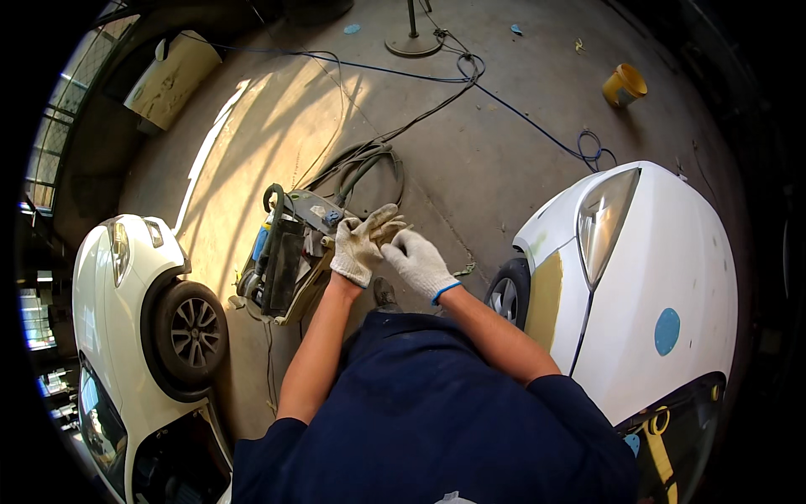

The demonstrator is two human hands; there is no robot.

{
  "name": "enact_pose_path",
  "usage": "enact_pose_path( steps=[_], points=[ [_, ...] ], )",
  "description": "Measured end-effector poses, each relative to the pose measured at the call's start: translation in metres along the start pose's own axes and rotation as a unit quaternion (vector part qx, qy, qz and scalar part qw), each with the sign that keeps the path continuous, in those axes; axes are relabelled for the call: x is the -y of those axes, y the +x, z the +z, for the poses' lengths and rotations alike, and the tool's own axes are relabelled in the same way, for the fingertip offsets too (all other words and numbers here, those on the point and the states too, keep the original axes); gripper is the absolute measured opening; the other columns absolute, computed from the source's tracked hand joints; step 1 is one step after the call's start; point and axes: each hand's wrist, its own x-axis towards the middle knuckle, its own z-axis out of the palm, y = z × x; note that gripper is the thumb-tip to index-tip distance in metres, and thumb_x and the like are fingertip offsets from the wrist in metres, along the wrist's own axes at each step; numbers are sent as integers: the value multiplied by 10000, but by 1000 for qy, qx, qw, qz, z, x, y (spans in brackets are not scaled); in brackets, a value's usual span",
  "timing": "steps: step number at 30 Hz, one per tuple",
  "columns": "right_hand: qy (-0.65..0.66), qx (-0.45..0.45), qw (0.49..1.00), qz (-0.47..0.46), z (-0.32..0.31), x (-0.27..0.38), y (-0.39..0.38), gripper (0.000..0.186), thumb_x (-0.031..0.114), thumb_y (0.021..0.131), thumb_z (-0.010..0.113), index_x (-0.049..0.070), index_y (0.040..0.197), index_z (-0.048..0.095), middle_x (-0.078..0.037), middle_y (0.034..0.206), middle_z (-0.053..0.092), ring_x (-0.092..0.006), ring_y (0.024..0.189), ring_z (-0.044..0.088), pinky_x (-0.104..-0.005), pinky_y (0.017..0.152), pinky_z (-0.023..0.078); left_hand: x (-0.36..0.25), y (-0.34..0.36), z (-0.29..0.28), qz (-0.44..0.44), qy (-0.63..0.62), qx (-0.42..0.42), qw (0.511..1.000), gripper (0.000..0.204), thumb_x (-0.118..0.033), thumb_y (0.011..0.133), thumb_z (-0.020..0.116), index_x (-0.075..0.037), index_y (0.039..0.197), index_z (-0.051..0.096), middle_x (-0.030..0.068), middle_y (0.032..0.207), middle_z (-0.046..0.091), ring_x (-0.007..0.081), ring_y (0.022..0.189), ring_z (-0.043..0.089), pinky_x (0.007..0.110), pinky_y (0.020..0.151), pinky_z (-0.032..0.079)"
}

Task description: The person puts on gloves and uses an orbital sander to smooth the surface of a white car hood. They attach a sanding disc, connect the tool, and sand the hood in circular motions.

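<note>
My left hand (pixel 365 242), in a soiled cream work glove, holds its fingers extended toward the right. My right hand (pixel 413 262), in a whiter knit glove with a blue cuff, touches it, fingers curled at the left glove's fingers; exactly what they pinch is unclear. Just behind and left of both hands stands a cart (pixel 309 217) loaded with a sander (pixel 252 286), hoses and small items. A white car (pixel 672 244) on my right has a tan filler patch (pixel 543 298) and a blue round pad (pixel 667 331) on it.
Another white car (pixel 109 319) stands at left, its wheel (pixel 191 333) toward me. Coiled hoses (pixel 378 155) and cables cross the floor ahead, near a stand base (pixel 405 45). A yellow bucket (pixel 623 86) sits at back right, a loose panel (pixel 172 80) at back left.
</note>
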Motion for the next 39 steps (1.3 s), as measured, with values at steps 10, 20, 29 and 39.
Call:
enact_pose_path(
  steps=[10, 20, 29, 39],
  points=[
    [230, -42, 969, 79, -24, -87, 31, 304, 167, 1011, 612, -60, 1208, 657, -115, 967, 746, -146, 815, 691, -303, 738, 564, 30, -22, 49, -62, 25, -52, 996, 519, -386, 1123, 349, -40, 1506, 409, 144, 1555, 490, 240, 1429, 465, 353, 1206, 356],
    [-51, 67, 994, -66, -16, -2, -11, 353, 366, 898, 705, 30, 1004, 685, -200, 944, 677, -384, 925, 654, -485, 856, 509, 24, -3, 56, -14, 106, -42, 993, 721, -556, 1071, 324, 0, 1499, 490, 142, 1498, 551, 241, 1389, 490, 347, 1195, 329],
    [-50, 65, 981, -178, 21, 6, -25, 268, 294, 866, 653, 33, 902, 704, -190, 914, 687, -400, 898, 660, -493, 808, 521, 25, 33, 4, -163, 12, -82, 983, 740, -519, 931, 393, -13, 1442, 567, 139, 1412, 628, 255, 1353, 515, 329, 1169, 321],
    [49, 165, 947, -271, 31, 25, -38, 205, 192, 847, 650, 22, 947, 703, -200, 928, 669, -401, 918, 649, -469, 832, 517, 12, 20, 36, 16, 218, -197, 956, 583, -214, 954, 603, -100, 1514, 487, 91, 1472, 549, 249, 1357, 504, 406, 1127, 387]
  ],
)
